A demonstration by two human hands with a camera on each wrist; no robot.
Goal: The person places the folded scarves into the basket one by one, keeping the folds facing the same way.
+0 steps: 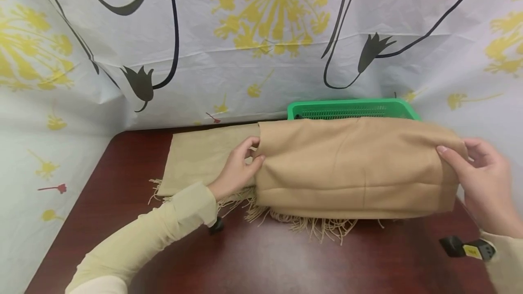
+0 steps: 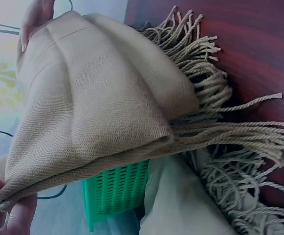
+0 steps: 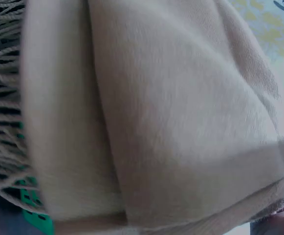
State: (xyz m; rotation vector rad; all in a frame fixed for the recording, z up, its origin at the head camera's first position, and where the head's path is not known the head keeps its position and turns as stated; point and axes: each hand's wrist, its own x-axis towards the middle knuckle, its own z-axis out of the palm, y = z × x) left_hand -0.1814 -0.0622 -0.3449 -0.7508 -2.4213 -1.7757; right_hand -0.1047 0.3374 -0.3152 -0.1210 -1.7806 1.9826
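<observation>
**Folded scarf held up at both ends**

The left hand (image 1: 237,169) is pinching the left end of the tan fringed scarf (image 1: 351,167), which is hanging folded above the dark red table (image 1: 122,180), its fringe brushing the wood. The green basket (image 1: 351,109) is sitting just behind it. The right hand (image 1: 482,180) is gripping the scarf's right end.

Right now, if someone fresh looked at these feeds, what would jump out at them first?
The folded tan scarf held up across the middle of the dark red table, its fringe hanging below: the left hand pinches one end, the right hand the other. Behind it sits a green basket, and a paler scarf lies flat to the left.
</observation>
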